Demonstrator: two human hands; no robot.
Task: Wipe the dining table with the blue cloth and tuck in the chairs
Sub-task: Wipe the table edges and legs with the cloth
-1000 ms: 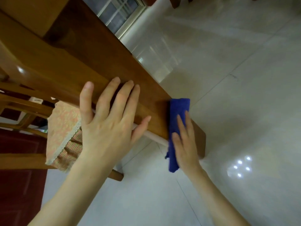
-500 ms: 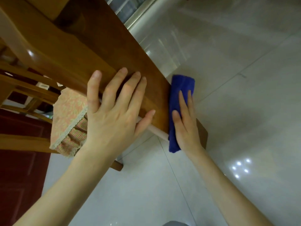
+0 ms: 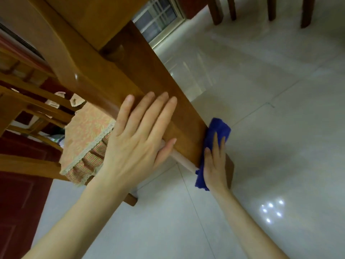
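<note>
Left hand [image 3: 138, 144], just right of a cushioned chair [image 3: 84, 133], lies flat with straight fingers on the table leg [image 3: 149, 79]. Right of centre, the right hand [image 3: 214, 165] presses the blue cloth [image 3: 218, 128] with extended fingers against that leg's lower end.

The blue cloth [image 3: 218, 129], fuzzy and folded into a long pad, lies against the right side of the counter's [image 3: 149, 81] glossy brown wood near its lower end. The straight fingers of the right hand [image 3: 214, 165] press it flat, and its bottom edge hangs free. The wood runs diagonally from upper left to lower right. Just left of it stands a wooden chair [image 3: 37, 101] with curved slats, its seat covered by a peach patterned cushion [image 3: 84, 131] with a lace-edged checked frill.
</note>
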